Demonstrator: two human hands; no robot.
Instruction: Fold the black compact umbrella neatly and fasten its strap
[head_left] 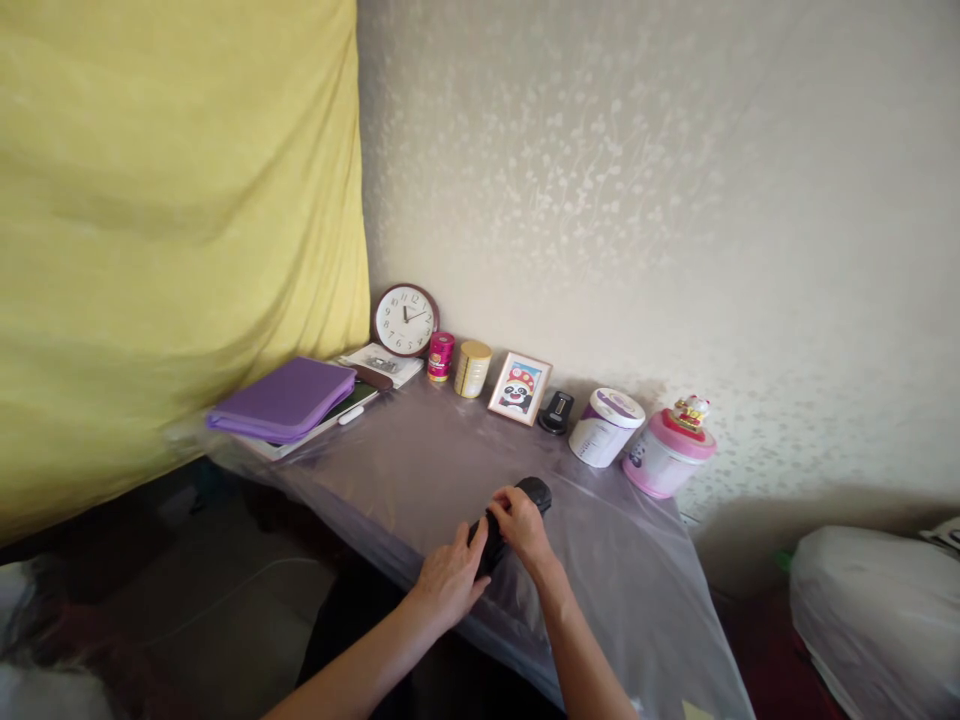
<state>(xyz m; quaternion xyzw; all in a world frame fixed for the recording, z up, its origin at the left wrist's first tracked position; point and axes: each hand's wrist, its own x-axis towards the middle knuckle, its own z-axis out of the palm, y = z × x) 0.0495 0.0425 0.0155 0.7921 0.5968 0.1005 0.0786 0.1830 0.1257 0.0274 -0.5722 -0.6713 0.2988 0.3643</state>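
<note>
A black, long, soft-looking bundle (pixel 535 490), which looks like a folded umbrella, lies slantwise on the table near its front edge. My left hand (pixel 450 580) is wrapped round its near end, with the thumb and fingers on either side. Over its middle, my right hand (pixel 521 522) pinches the dark material between thumb and fingertips. The far rounded end sticks out beyond my right hand. Between and beneath the fingers, part of the bundle is hidden.
The table (pixel 405 480) has a plastic cover. Along the wall stand a clock (pixel 406 320), a pink can (pixel 441 357), a yellow tin (pixel 473 369), a panda picture frame (pixel 520 388), a black stand (pixel 556 412), a white-purple tub (pixel 606 428) and a pink tub (pixel 666 455). A purple folder (pixel 285 398) lies left.
</note>
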